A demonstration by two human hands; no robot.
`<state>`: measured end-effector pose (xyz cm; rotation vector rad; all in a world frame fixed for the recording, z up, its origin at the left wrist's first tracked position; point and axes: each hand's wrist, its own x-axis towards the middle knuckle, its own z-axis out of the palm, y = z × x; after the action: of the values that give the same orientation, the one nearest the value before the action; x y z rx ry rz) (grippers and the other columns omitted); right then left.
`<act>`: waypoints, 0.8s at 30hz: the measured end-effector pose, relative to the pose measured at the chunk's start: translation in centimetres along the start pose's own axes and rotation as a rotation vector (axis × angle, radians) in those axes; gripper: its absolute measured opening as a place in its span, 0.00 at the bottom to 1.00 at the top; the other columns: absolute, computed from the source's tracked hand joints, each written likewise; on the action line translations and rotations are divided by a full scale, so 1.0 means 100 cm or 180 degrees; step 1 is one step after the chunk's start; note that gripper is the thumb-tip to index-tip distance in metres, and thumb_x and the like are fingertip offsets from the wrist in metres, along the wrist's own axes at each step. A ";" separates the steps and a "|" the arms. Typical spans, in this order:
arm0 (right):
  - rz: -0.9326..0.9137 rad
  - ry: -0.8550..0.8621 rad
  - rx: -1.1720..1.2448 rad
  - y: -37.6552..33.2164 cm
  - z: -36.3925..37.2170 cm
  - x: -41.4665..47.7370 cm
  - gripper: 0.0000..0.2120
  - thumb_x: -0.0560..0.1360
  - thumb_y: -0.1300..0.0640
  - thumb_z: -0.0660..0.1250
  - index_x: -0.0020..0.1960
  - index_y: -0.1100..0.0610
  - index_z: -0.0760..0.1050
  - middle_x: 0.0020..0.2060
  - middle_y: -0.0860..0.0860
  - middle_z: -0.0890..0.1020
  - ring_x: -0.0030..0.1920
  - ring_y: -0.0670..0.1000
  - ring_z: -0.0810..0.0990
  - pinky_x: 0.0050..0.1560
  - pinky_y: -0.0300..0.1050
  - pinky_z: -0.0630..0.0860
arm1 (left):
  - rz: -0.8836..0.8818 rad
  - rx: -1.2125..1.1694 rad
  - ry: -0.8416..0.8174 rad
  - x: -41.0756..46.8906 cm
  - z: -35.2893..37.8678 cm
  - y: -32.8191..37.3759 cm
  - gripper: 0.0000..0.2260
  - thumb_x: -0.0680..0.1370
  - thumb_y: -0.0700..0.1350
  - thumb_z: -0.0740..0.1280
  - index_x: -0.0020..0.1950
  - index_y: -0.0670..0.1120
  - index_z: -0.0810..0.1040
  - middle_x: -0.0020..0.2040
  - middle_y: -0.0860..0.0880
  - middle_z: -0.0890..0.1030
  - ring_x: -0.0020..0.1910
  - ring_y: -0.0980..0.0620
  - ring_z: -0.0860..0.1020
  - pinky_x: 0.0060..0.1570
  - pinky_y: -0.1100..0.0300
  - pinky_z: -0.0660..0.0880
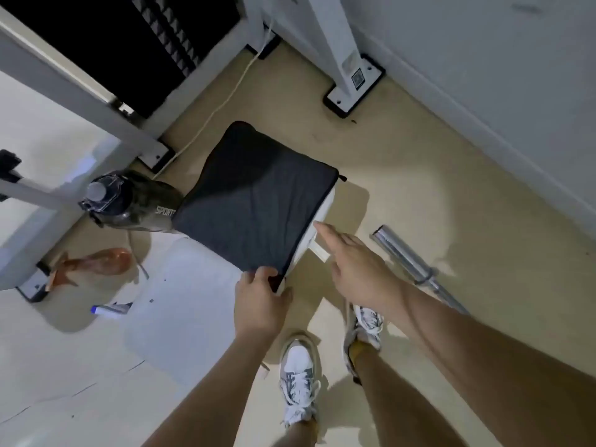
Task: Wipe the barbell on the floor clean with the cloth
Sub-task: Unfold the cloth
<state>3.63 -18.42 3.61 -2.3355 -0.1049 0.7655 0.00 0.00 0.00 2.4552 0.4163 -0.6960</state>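
Left hand (pixel 259 296) gripped near corner of dark grey cushioned white stool (pixel 258 201) mid-frame; right hand (pixel 358 269) open, fingers spread, empty; shiny chrome steel barbell (pixel 409 261) lay on beige floor (pixel 451 188) right of centre

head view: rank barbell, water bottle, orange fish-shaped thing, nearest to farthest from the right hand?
From the right hand:
1. Barbell, on the floor just to its right.
2. Water bottle, far left, past the dark cushion.
3. Orange fish-shaped thing, farther left, on the floor.
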 end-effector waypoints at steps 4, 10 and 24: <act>-0.0171 0.0055 -0.0411 0.023 0.004 0.058 0.36 0.73 0.69 0.58 0.76 0.49 0.49 0.74 0.50 0.61 0.71 0.54 0.58 0.67 0.50 0.66 | -0.0271 0.0519 0.0081 0.031 0.020 0.009 0.20 0.71 0.47 0.70 0.59 0.50 0.66 0.55 0.47 0.69 0.53 0.46 0.70 0.42 0.56 0.70; -0.0562 0.0451 -0.1086 0.033 0.020 0.099 0.27 0.69 0.64 0.68 0.67 0.50 0.70 0.62 0.52 0.71 0.67 0.56 0.63 0.52 0.56 0.73 | -0.0156 0.0488 -0.0052 0.042 -0.008 0.002 0.12 0.71 0.39 0.62 0.53 0.47 0.79 0.46 0.48 0.78 0.41 0.49 0.74 0.38 0.60 0.69; 0.0705 0.0996 0.2387 -0.005 -0.078 -0.004 0.05 0.72 0.60 0.70 0.40 0.53 0.77 0.32 0.44 0.81 0.35 0.44 0.78 0.38 0.37 0.72 | -0.0571 -0.4034 -0.1639 -0.032 -0.152 0.146 0.05 0.66 0.36 0.57 0.37 0.42 0.72 0.29 0.46 0.73 0.23 0.52 0.70 0.23 0.68 0.66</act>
<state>7.68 -22.68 8.84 -1.7206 0.5021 0.4219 9.52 -3.36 18.79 1.0221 0.6119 -0.7592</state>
